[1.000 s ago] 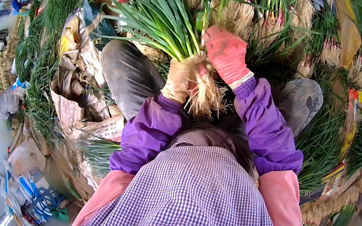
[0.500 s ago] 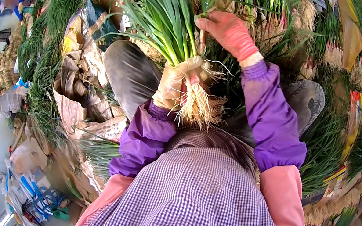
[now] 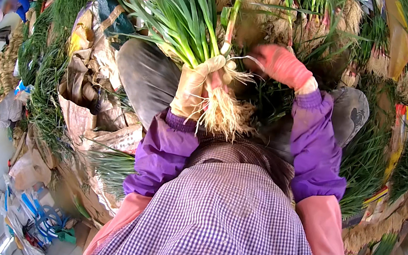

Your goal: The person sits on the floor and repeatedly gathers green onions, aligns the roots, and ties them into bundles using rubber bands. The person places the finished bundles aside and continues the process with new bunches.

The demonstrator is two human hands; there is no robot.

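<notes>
My left hand (image 3: 193, 86), in a dirty cream glove, is wrapped round a bunch of green garlic (image 3: 188, 26). The flat green leaves fan up and away to the left, and pale stringy roots (image 3: 225, 114) hang down toward my lap. One thicker stalk (image 3: 230, 27) stands upright at the bunch's right side, its lower end by my left fingers. My right hand (image 3: 285, 68), in a coral-red glove, is just right of the bunch, over dark loose greens. Its fingers are smeared by motion, so whether they hold anything cannot be seen.
Rooted green bundles (image 3: 313, 25) lie in rows ahead and to the right. Crumpled brown sacks (image 3: 79, 108) and heaped greens (image 3: 59, 62) are at my left. Blue straps (image 3: 48, 220) lie on the lower-left floor. My bent knees (image 3: 142, 80) flank the work.
My right hand has come away from the upright stalk, moving down and to the right. The left hand keeps its grip on the bunch, which has risen slightly.
</notes>
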